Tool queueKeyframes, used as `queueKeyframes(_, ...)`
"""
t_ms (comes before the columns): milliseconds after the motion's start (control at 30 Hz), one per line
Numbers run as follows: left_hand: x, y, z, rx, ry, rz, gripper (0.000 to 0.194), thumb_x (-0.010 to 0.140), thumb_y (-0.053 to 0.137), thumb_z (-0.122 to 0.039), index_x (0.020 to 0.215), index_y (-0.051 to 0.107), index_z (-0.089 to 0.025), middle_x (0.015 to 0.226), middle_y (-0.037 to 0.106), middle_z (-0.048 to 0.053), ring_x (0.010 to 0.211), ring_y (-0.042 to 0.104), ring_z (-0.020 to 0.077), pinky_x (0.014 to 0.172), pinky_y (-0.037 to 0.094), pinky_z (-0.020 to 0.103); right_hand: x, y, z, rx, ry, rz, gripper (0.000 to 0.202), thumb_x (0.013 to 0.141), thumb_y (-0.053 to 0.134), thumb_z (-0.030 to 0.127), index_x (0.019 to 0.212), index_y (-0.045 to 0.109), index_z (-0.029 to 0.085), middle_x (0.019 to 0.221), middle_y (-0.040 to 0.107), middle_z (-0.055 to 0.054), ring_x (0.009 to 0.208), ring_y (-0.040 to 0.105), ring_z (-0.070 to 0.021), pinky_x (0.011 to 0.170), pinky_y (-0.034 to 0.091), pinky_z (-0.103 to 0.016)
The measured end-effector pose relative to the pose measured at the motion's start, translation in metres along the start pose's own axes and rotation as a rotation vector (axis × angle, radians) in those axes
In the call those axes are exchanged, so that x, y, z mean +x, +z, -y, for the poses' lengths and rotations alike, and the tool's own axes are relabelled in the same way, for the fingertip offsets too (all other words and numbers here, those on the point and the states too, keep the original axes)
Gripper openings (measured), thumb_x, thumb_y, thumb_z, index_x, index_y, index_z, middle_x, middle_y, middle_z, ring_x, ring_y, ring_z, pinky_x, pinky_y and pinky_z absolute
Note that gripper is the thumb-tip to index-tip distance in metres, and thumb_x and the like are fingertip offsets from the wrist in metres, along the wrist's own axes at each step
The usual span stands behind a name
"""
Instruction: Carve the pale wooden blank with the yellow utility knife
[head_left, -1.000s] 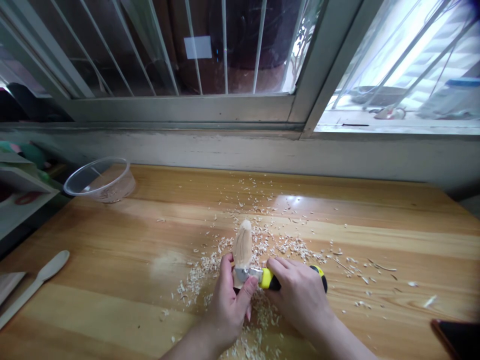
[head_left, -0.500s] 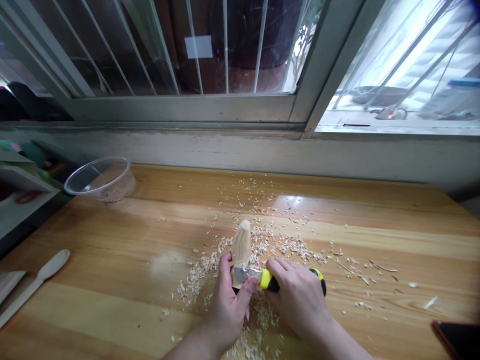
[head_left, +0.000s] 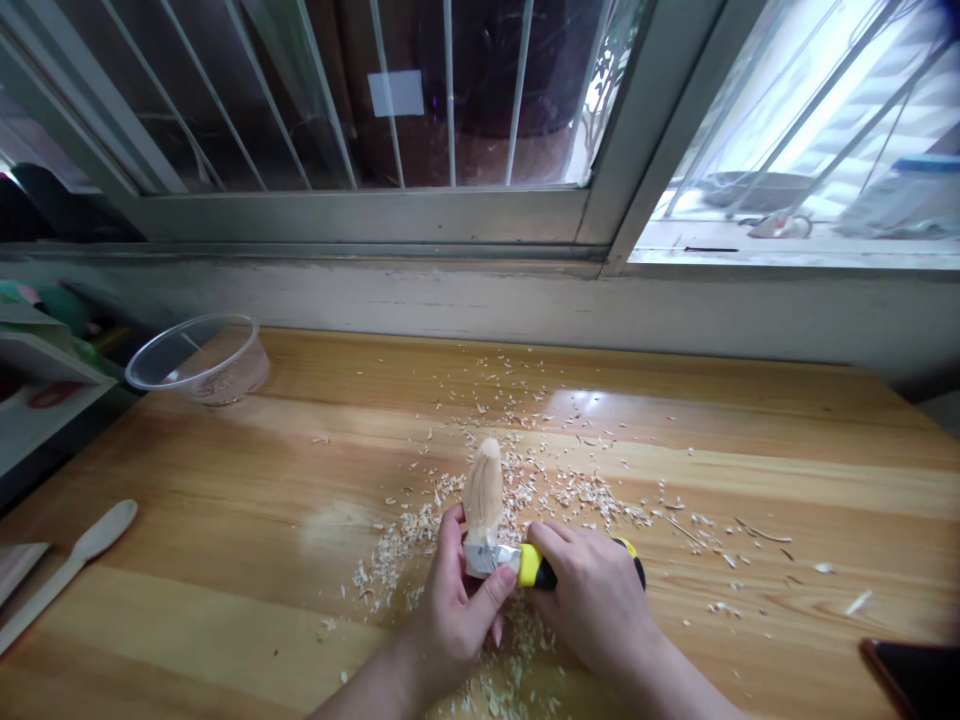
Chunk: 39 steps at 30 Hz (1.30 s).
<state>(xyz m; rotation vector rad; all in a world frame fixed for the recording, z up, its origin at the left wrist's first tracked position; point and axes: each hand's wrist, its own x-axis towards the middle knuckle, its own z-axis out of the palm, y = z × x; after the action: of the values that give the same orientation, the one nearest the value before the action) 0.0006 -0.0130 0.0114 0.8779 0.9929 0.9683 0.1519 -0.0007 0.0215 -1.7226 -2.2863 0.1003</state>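
My left hand (head_left: 457, 610) is closed round the lower end of a pale piece of carved wood (head_left: 484, 488), whose rounded tip points away from me. Its thumb lies by the blade of a carving knife (head_left: 487, 560). The yellow-and-black handle of that knife is gripped in my right hand (head_left: 592, 590). Flat against the lower part of the wood, the metal blade crosses it from the right. Fingers and blade hide the wood's bottom end. Curled wood shavings (head_left: 592, 495) are scattered around and under both hands.
A wooden spoon (head_left: 105, 530) lies at the left beside a flat wood piece (head_left: 19, 570). Behind it stands a clear plastic bowl (head_left: 259, 365) with some shavings inside. A dark flat object (head_left: 911, 675) is at the table's right front. A wall and barred window (head_left: 375, 220) bound the back.
The knife blade has shifted slightly down the wood toward me and turned flatter. My right hand has moved a little left and nearer with the handle. My left hand keeps its hold.
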Motion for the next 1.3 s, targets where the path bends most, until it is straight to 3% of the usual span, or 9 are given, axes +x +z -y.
queueKeyframes(133,-0.001,0.0,-0.003,0.021,-0.021,0.021,0.065,0.077,0.061,-0.054,0.12,0.022,-0.025,0.061,0.05,-0.009,0.032,0.035,0.0012,0.033,0.028,0.012,0.001,0.0,-0.002,0.015,-0.003,-0.036,0.013,0.056,0.049,0.012,0.064,0.052,0.022,0.061,0.061,0.002,0.055,0.054,-0.0143,0.054,0.025,-0.025)
queueKeyframes(367,-0.002,-0.001,-0.005,-0.01,0.026,0.081,0.063,0.076,0.064,-0.052,0.117,0.025,-0.025,0.067,0.052,-0.007,0.037,0.041,0.0015,0.037,0.034,0.013,0.001,-0.003,-0.003,0.089,-0.024,0.076,0.007,0.059,0.051,0.016,0.062,0.051,0.021,0.063,0.062,0.002,0.056,0.054,-0.0136,0.056,0.026,-0.024)
queueKeyframes(667,-0.001,0.002,-0.007,-0.004,-0.017,0.02,0.063,0.076,0.063,-0.052,0.117,0.024,-0.025,0.06,0.05,-0.01,0.031,0.034,0.0003,0.031,0.027,0.01,-0.001,0.001,0.0,0.068,-0.008,-0.08,0.01,0.058,0.049,0.014,0.063,0.052,0.021,0.06,0.06,0.001,0.054,0.051,-0.0132,0.055,0.024,-0.025)
queueKeyframes(800,-0.002,0.002,-0.007,-0.068,0.029,0.052,0.064,0.074,0.068,-0.049,0.116,0.025,-0.026,0.063,0.051,-0.009,0.037,0.04,0.002,0.036,0.035,0.011,0.0,0.001,-0.003,0.093,-0.032,0.018,0.004,0.062,0.052,0.018,0.063,0.05,0.021,0.061,0.06,0.002,0.055,0.051,-0.0136,0.055,0.025,-0.025)
queueKeyframes(933,-0.002,0.0,-0.009,-0.058,-0.006,0.083,0.064,0.073,0.068,-0.049,0.115,0.025,-0.027,0.068,0.052,-0.009,0.035,0.037,-0.0005,0.035,0.034,0.01,-0.001,0.0,-0.003,0.101,-0.017,0.075,0.004,0.062,0.053,0.019,0.063,0.05,0.021,0.061,0.06,0.001,0.056,0.051,-0.0138,0.055,0.025,-0.025)
queueKeyframes(1167,-0.001,-0.002,-0.014,-0.012,-0.054,0.1,0.061,0.074,0.065,-0.053,0.112,0.027,-0.026,0.057,0.05,-0.012,0.029,0.03,-0.0016,0.029,0.025,0.008,-0.003,0.007,0.001,0.112,0.016,-0.085,0.009,0.058,0.05,0.015,0.064,0.052,0.021,0.059,0.059,0.001,0.056,0.05,-0.0138,0.056,0.025,-0.024)
queueKeyframes(1300,-0.001,-0.002,-0.012,-0.04,-0.041,0.103,0.055,0.075,0.065,-0.049,0.11,0.029,-0.026,0.065,0.053,-0.009,0.03,0.035,-0.0018,0.029,0.03,0.008,-0.002,0.005,-0.001,0.104,-0.01,-0.031,0.007,0.06,0.05,0.015,0.064,0.051,0.021,0.06,0.059,0.001,0.055,0.05,-0.0139,0.055,0.025,-0.025)
